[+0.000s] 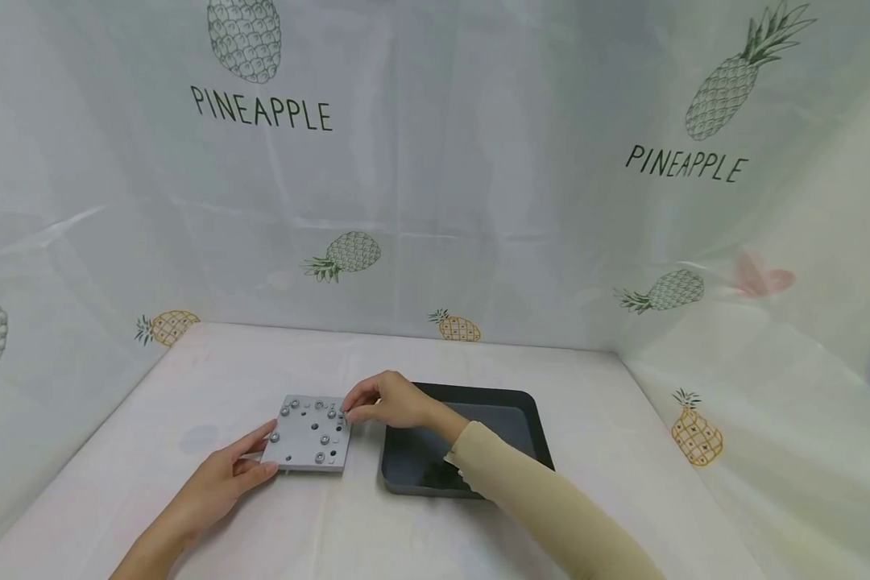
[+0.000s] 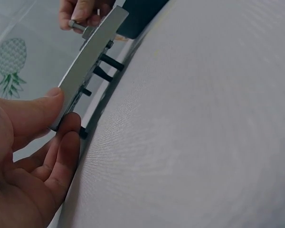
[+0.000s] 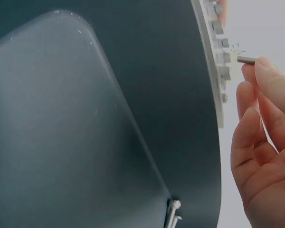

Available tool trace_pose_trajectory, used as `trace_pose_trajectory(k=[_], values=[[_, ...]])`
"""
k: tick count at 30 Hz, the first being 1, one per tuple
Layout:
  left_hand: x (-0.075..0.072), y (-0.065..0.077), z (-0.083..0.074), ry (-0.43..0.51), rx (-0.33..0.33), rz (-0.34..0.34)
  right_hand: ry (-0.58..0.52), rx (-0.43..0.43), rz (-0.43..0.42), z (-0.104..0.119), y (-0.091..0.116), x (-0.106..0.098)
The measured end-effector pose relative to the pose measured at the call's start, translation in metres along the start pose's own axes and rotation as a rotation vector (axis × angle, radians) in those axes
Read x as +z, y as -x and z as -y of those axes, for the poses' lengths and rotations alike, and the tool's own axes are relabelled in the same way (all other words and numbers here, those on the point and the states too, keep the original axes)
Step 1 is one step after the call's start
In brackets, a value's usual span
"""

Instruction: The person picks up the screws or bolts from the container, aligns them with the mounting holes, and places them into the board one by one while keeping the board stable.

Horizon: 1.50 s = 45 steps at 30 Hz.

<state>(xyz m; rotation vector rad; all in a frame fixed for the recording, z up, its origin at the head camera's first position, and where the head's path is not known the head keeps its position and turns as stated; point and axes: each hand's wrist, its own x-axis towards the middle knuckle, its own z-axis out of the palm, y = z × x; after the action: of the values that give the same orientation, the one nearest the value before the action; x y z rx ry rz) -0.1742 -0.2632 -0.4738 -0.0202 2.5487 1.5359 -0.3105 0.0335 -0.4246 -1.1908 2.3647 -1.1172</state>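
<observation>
A flat grey metal plate (image 1: 303, 453) bears several screws and a few open holes. My left hand (image 1: 221, 483) grips its left edge, thumb on the upper face and fingers below in the left wrist view. Dark screw shanks (image 2: 111, 62) stick out beneath the plate there, with its near edge raised off the tabletop. Over the plate's right side, my right hand (image 1: 390, 401) pinches a small bolt (image 3: 247, 60) between thumb and forefinger. In the right wrist view the bolt points at the row of screw heads on the plate (image 3: 220, 111).
Just right of the plate lies a dark rectangular tray (image 1: 399, 486), partly under my right forearm. A couple of silver bolts (image 3: 173, 209) lie in its corner. The white tabletop (image 1: 261, 532) meets pineapple-printed sheeting (image 1: 435, 185) behind and at the sides.
</observation>
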Motion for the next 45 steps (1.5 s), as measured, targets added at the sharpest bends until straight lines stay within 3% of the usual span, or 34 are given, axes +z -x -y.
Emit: trace_pose_trajectory(k=[24, 45], values=[[0.000, 0.000, -0.002, -0.018, -0.005, 0.002, 0.044, -0.013, 0.025, -0.006, -0.012, 0.011], [0.000, 0.000, -0.001, -0.030, -0.014, -0.003, 0.117, -0.026, 0.095, -0.003, -0.017, 0.010]])
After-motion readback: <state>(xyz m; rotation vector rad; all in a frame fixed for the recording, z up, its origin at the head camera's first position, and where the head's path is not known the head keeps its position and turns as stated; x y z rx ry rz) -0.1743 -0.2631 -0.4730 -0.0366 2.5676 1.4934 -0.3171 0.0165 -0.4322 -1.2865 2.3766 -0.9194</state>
